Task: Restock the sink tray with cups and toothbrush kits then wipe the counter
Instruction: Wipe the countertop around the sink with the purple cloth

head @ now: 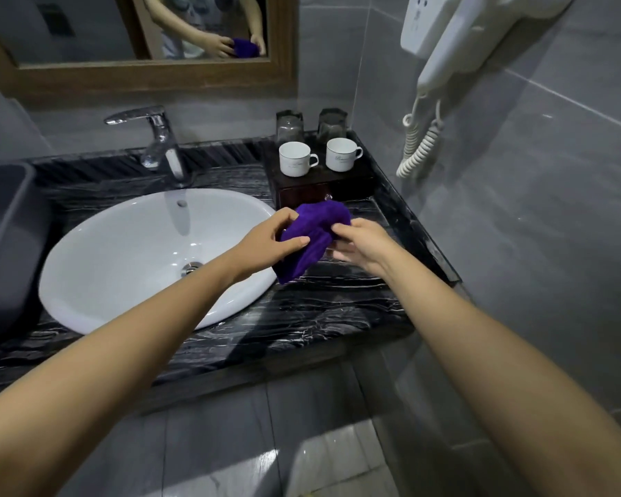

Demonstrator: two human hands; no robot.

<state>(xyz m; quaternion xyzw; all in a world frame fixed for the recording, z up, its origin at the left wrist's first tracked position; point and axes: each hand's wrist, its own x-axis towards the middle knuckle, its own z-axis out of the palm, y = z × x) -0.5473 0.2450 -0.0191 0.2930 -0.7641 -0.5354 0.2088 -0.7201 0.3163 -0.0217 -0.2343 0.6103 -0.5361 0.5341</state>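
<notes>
The black marble counter (337,310) fills the middle band of the frame, hard, glossy and streaked, so a cloth should glide over it with little drag; the white oval basin (130,252) sits left of centre, and its raised rim will likely snag a wipe unless the stroke turns along it; the dark wooden tray (352,184) stands in the upper middle, against the back wall in the corner, holding two white cups (295,158) in front and two upturned glasses (289,124) behind, all of them brittle and best lifted one at a time by handle or body; no toothbrush kits can be made out, though the tray has a drawer front that hides whatever is inside; the purple cloth (314,242) hangs just in front of the tray, centre frame, held above the counter and drooping at its lower end, clearly soft, light and limp, so it needs bunching or folding into a pad and a flat palm on top rather than a fingertip pinch; the left hand (266,242) grips its left edge with thumb and fingers closed on the fabric; the right hand (359,245) pinches the right side the same way, both clasped on the cloth
</notes>
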